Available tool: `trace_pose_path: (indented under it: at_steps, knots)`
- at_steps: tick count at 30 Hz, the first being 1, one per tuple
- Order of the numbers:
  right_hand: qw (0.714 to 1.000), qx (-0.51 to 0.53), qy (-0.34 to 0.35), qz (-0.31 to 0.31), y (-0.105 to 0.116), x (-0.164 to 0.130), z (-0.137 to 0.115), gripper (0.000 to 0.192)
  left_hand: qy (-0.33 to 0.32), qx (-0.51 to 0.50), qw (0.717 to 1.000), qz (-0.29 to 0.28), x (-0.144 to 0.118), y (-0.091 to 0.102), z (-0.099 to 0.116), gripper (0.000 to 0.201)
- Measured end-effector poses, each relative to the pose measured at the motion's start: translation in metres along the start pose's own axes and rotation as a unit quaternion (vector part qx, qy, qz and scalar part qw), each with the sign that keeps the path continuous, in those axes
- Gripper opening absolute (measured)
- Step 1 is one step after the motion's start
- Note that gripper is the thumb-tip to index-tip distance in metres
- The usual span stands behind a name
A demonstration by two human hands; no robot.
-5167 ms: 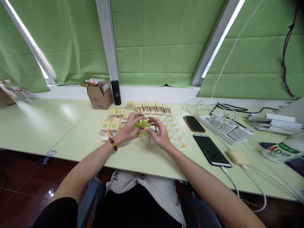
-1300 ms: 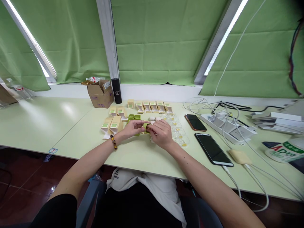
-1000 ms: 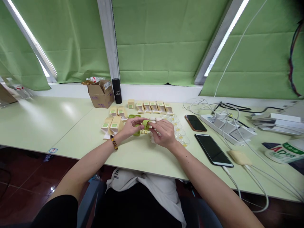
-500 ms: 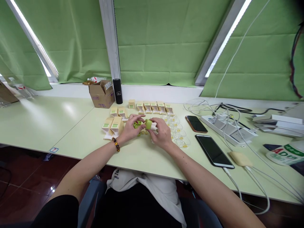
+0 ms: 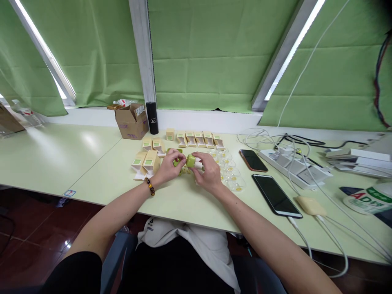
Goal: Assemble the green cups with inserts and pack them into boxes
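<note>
My right hand point(image 5: 210, 171) grips a small green jar point(image 5: 191, 161) between thumb and fingers, tilted on its side. Close against the jar's left end, my left hand point(image 5: 169, 166) has thumb and index finger pinched; whatever sits between them is too small to make out. Other green pieces point(image 5: 170, 151) show behind and under my left fingers, partly hidden. A white item point(image 5: 198, 165) shows beneath my right fingers. To the right of that hand lie several clear plastic pieces with yellow centres point(image 5: 228, 168). Opened cream boxes point(image 5: 150, 161) with green labels stand left of my left hand.
A row of open cream boxes point(image 5: 199, 139) stands at the back. Behind them are a carton point(image 5: 131, 124) and a black cylinder point(image 5: 152, 118). Two phones, one large point(image 5: 276, 195), a power strip point(image 5: 294, 165) and loose cables occupy the right side.
My left fingers have drawn together into a pinch at the jar's end. The green jar has turned slightly in my right hand, which stays in place.
</note>
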State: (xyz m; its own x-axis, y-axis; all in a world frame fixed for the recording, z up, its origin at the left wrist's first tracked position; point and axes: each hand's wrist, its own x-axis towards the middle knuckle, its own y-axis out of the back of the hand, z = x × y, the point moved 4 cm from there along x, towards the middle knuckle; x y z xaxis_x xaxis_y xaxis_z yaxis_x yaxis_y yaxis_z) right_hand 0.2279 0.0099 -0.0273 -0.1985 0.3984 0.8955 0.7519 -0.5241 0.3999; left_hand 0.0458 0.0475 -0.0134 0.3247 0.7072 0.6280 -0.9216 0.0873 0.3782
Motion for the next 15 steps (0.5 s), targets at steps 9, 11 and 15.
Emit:
trace_pose_path:
  at_steps: [9, 11, 15]
  knots:
    - [1.0, 0.003, -0.027, 0.015, 0.0008, 0.0014, 0.0017, 0.04, 0.012, -0.011, 1.0, 0.014, 0.0013, 0.0029, -0.0004, 0.022]
    - [0.999, 0.005, -0.032, 0.02, 0.0015, 0.0014, 0.0027, 0.04, 0.018, -0.015, 1.0, 0.017, 0.0019, 0.0042, -0.0013, 0.022]
    - [0.999, 0.005, -0.039, 0.025, 0.0017, 0.0011, 0.0047, 0.041, 0.026, -0.019, 0.999, 0.021, 0.0031, 0.0058, -0.0037, 0.021]
